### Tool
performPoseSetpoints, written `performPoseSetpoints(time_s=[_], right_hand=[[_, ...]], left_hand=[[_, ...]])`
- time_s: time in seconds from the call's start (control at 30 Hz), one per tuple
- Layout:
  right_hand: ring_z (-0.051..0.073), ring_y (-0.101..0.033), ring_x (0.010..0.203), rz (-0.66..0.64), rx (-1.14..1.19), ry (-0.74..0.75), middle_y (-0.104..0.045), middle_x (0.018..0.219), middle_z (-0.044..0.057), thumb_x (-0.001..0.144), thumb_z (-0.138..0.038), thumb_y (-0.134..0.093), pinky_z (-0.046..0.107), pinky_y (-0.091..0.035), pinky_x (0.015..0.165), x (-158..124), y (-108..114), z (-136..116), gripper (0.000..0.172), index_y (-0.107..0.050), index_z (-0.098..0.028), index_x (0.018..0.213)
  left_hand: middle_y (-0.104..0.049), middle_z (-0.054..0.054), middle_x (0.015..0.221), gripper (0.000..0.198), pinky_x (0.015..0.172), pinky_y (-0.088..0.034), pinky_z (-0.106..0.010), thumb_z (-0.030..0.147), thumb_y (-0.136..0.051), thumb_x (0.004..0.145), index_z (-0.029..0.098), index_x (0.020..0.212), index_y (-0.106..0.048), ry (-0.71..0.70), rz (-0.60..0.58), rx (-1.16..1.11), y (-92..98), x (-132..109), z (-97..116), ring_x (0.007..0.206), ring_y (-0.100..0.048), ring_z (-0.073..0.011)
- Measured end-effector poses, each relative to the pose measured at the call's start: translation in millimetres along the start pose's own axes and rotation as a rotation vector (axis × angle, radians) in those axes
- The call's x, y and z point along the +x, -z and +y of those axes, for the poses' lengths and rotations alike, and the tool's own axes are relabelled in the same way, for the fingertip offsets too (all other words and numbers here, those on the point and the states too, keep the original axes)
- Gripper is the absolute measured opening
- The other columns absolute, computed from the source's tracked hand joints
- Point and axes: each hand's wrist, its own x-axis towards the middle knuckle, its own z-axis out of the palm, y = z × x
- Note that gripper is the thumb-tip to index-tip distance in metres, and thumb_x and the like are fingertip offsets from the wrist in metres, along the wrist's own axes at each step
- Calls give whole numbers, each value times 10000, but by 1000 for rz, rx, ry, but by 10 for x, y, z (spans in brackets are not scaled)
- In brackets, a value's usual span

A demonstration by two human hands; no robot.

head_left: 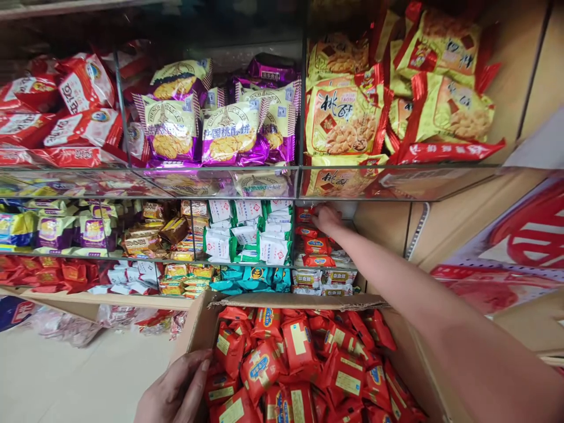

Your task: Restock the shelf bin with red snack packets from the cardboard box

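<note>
At the lower left of the frame, our left hand (176, 385) is at the left edge of an open cardboard box (197, 320), its fingers bent; we cannot tell whether it is clamped on the wall. The box fills the lower middle, and in it we see a loose heap of red packets (263, 365) with gold and blue markings. Our right arm (423, 294) crosses from the lower right to a compartment just right of centre. There our right hand (328, 218), well apart from the left, reaches beside a small stack of red packs (317, 245); we cannot tell whether its fingers hold one. White-and-green packets (247, 235) fill the compartment to the left, with teal packets (255, 279) below. On the shelf above, we see purple-and-cream biscuit packets (231, 132) at upper centre and yellow-and-red packets (346, 117) at upper right.
</note>
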Motion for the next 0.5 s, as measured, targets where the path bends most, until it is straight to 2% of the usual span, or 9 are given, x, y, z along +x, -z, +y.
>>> performPoseSetpoints(time_s=[0.13,0.23,0.3,0.37,0.43,0.5], right_hand=[[276,-558,959,-6,32,0,-636,971,148,804,-281,-499,370,-412,760,1,102,50,202,-630,-141,868],[211,-588,888,-53,89,94,-657,933,102,824,-368,-475,287,-424,713,-33,178,100,260,-623,-159,868],[171,-605,816,-122,128,189,-671,891,46,764,-479,-536,238,-430,658,-73,203,123,323,-621,-189,880],[166,-611,773,-194,137,261,-677,865,14,646,-511,-645,224,-431,615,-116,197,126,385,-624,-210,885],[184,-616,763,-238,117,295,-682,851,16,585,-442,-709,232,-429,602,-155,172,109,363,-636,-213,857],[199,-619,782,-248,97,308,-685,857,31,610,-356,-699,239,-427,618,-192,149,78,268,-645,-210,828]], left_hand=[[-724,30,875,221,655,-544,-178,398,-474,822,265,912,-626,-3,12,49,-13,-31,12,773,-681,-160],[-724,23,851,214,642,-546,-188,391,-477,821,265,902,-630,-43,29,75,-29,-40,-8,758,-680,-167],[-722,26,849,203,637,-546,-186,384,-483,817,271,898,-630,-67,37,80,-37,-43,-31,758,-679,-165],[-721,35,855,190,639,-545,-179,370,-483,819,280,902,-629,-80,42,81,-37,-45,-42,760,-679,-158],[-720,45,849,180,635,-543,-173,357,-484,818,288,898,-629,-96,49,84,-30,-46,-29,752,-680,-152],[-720,50,840,172,627,-540,-172,344,-484,818,292,887,-633,-117,55,88,-19,-44,6,745,-680,-150]])
